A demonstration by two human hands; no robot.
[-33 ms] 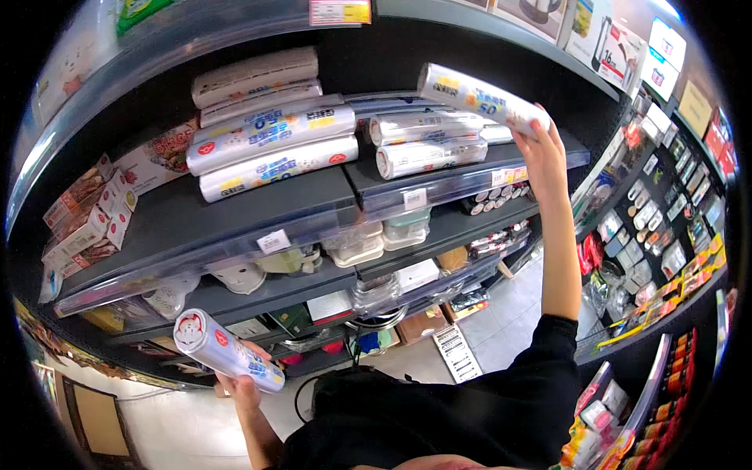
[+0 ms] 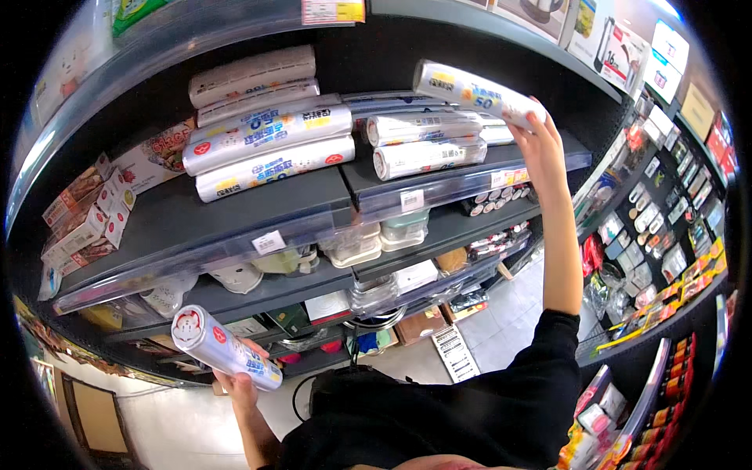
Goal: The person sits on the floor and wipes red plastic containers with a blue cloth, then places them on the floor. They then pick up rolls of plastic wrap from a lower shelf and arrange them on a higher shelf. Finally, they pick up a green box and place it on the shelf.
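Note:
My right hand [image 2: 539,139] is raised at the right of the shelf, its fingers closed on the right end of a white plastic-wrapped roll [image 2: 470,92] with blue and yellow print. That roll tilts, left end higher, above two stacked rolls [image 2: 429,157]; whether it touches anything behind is unclear. Low at the left, my left hand [image 2: 244,380] grips a similar wrapped roll [image 2: 215,345], whose round end bears a red cartoon figure. This one is held away from the shelf, in front of its lower levels. A taller pile of such rolls [image 2: 270,149] lies left of centre.
Printed boxes [image 2: 90,207] stand at the shelf's left end. A clear price rail [image 2: 313,227] runs along the front edge. Plastic containers [image 2: 356,243] fill the level below. Hanging goods [image 2: 642,215] cover the right side, and a shelf above overhangs the rolls.
The view has shifted very slightly. Both hands keep their grip on the rolls, with hardly any movement.

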